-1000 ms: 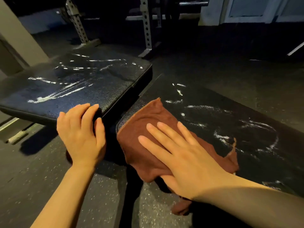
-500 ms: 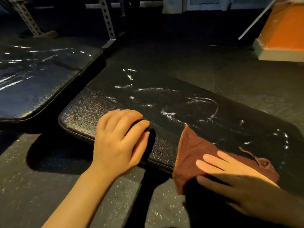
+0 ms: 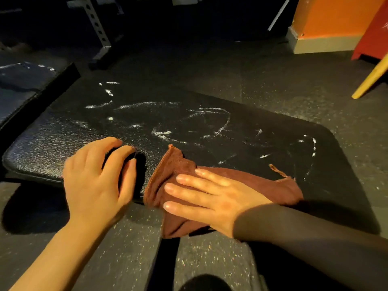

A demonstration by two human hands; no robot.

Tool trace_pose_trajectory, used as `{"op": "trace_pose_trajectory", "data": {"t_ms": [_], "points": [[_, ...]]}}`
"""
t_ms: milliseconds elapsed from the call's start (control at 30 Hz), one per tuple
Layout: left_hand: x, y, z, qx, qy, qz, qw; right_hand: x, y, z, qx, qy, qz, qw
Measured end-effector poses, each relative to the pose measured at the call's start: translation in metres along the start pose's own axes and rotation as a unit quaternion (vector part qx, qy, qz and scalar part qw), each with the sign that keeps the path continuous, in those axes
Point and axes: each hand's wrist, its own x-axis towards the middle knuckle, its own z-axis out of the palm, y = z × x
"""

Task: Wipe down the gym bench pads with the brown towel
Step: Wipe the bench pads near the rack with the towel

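Flat-palm grip on the right hand, fingers straight and spread, just pressing the brown towel down, not pinching any of it. Left hand curled over the near edge of the seat pad, fingertips hooked on top, bracing rather than holding anything loose.

Towel sits at the near edge of that pad, bunched up, with a good chunk drooping off the front toward the floor. White streaks all over the pad beyond it, none touched yet by the look of it. Second pad off to the left, also streaked, so plenty left to do.

Stuff that could go sideways, just guessing from how things lie:

- With no pinch on the cloth, could slide right out from under the palm on a fast stroke, especially on that grainy vinyl. Hand moves, towel stays.
- Hanging part could drag the whole thing off the edge if pressure lets up.
- Bunched like that, only a small patch really contacts the pad. Likely to smear the white stuff around instead of lifting it.
- Far corner marks near the rounded end look easy to miss on a lazy pass.
- Left fingers right beside the towel's edge, so could get bumped on a leftward stroke.
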Motion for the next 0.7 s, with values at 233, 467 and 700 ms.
{"op": "trace_pose_trajectory", "data": {"t_ms": [233, 467, 700], "points": [[-0.001, 0.058, 0.001, -0.059, -0.036, 0.197, 0.978, -0.1, 0.014, -0.008, -0.043, -0.052, 0.04, 0.997], [0.001, 0.097, 0.031, 0.011, -0.113, 0.273, 0.955, -0.211, 0.032, -0.018, -0.087, -0.141, 0.109, 0.98], [0.0, 0.102, 0.034, 0.058, -0.11, 0.251, 0.96, -0.183, 0.012, -0.008, -0.078, -0.041, 0.162, 0.983]]}}
